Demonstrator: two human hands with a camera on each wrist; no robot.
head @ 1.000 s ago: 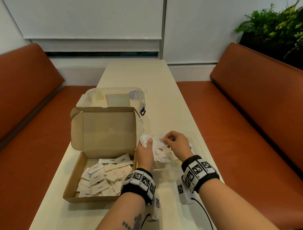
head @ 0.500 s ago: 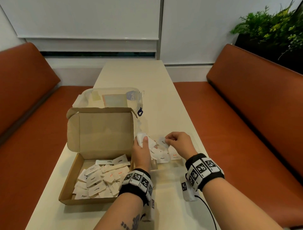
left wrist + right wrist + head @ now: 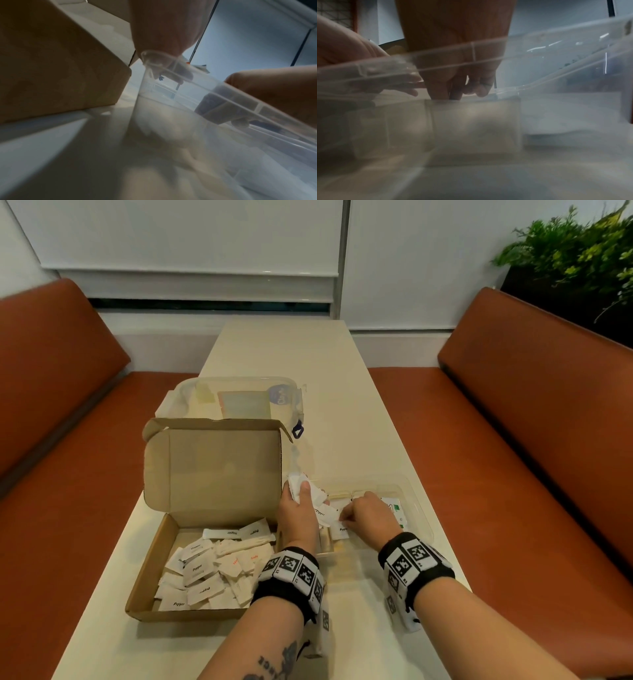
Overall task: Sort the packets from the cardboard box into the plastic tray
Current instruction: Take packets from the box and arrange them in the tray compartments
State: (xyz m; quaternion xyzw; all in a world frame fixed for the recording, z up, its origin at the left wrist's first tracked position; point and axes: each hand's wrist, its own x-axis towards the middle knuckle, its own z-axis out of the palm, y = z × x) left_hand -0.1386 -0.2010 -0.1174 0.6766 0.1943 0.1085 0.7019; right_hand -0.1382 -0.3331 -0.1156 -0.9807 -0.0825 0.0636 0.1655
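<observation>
An open cardboard box [image 3: 150, 577] on the table holds several white packets [image 3: 205, 573], some marked Pepper, some Sugar. To its right sits the clear plastic tray [image 3: 416, 508], with dividers. My left hand [image 3: 299, 511] grips a bunch of white packets [image 3: 308, 491] over the tray's left end. My right hand [image 3: 368, 513] reaches down into the tray, its fingertips pinching a white Pepper packet [image 3: 339, 529] low in a compartment. In the right wrist view the right hand's fingers [image 3: 453, 86] point down behind the tray wall [image 3: 471, 56].
A clear lidded plastic container [image 3: 239, 400] stands behind the box's raised flap [image 3: 212, 463]. Orange benches [image 3: 534, 440] run along both sides of the narrow table [image 3: 329, 392]. A green plant [image 3: 575, 254] sits at the back right.
My right hand has dropped from beside the left hand's bunch down into the tray with one packet. The left hand stayed over the tray's left end, still holding its bunch.
</observation>
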